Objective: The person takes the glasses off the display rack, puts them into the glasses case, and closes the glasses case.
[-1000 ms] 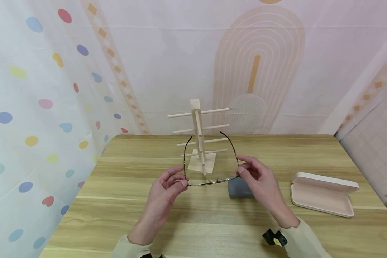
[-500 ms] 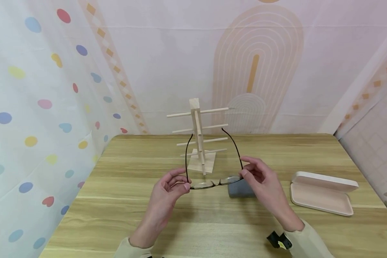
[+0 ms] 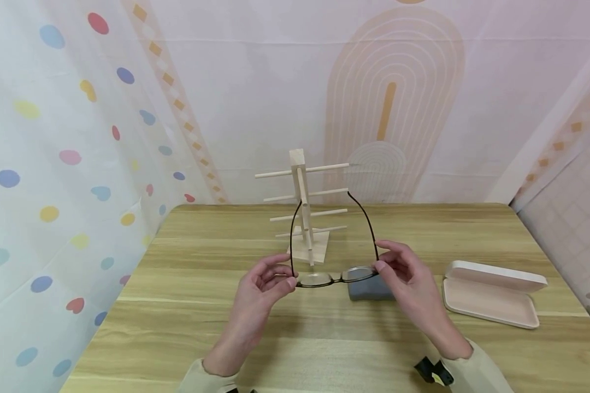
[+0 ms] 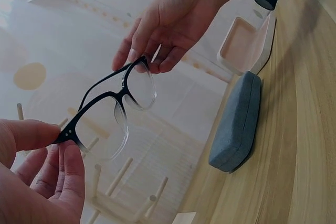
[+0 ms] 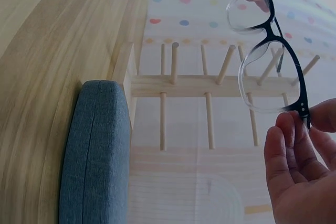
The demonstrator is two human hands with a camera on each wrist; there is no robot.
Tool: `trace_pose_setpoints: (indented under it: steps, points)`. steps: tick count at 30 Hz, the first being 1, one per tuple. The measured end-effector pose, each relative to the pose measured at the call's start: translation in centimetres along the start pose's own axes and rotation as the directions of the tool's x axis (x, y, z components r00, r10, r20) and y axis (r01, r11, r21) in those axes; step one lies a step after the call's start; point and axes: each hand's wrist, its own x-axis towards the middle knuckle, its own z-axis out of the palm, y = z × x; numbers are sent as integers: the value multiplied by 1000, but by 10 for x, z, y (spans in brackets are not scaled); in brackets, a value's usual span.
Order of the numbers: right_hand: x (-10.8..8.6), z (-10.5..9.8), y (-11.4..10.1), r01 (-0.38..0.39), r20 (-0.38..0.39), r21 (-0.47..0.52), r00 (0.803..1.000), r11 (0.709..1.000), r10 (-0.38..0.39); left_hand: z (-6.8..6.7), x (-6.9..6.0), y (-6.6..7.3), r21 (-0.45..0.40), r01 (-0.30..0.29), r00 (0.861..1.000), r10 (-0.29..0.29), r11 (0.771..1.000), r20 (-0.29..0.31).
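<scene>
A pair of eyeglasses (image 3: 336,280) with a dark upper frame and clear lower rims is held above the table, temples unfolded and reaching away from me. My left hand (image 3: 261,297) pinches its left hinge corner between thumb and fingers. At the other corner, my right hand (image 3: 413,286) pinches the hinge the same way. Behind the glasses stands a wooden peg rack (image 3: 297,158) with several rods on both sides. In the right wrist view the black front of the eyeglasses (image 5: 273,35) shows clearly, the left hand partly cut off at the top.
A closed grey-blue glasses case (image 3: 366,289) lies on the table beneath the right hand, partly covered by it. Farther right sits an open pale pink case (image 3: 491,300). Patterned curtains (image 3: 255,98) hang behind the wooden table (image 3: 177,327).
Both hands have shifted slightly right with the eyeglasses. The front has tilted, so the lenses show more openly to the head view. Rack and cases stay put.
</scene>
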Motion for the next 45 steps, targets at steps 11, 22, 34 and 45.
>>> trace_pose_setpoints:
  steps: [11, 22, 34, 45]
  points:
    - [-8, -7, -2, -2, -52, -20, 999, 1000, 1, 10, 4, 0, 55, -29, 999, 28, 998, 16]
    - [-14, -15, -2, 20, -70, 88, 997, 996, -13, 22, 7, -3, -6, -62, 996, 62, 998, 61]
    - [-18, -23, 1, 48, -93, 103, 995, 994, -38, 32, 12, -7, 24, -90, 994, 88, 996, 71]
    - [-23, -26, 4, 55, -105, 35, 993, 998, -51, 38, 15, -9, -17, -74, 993, 75, 997, 94]
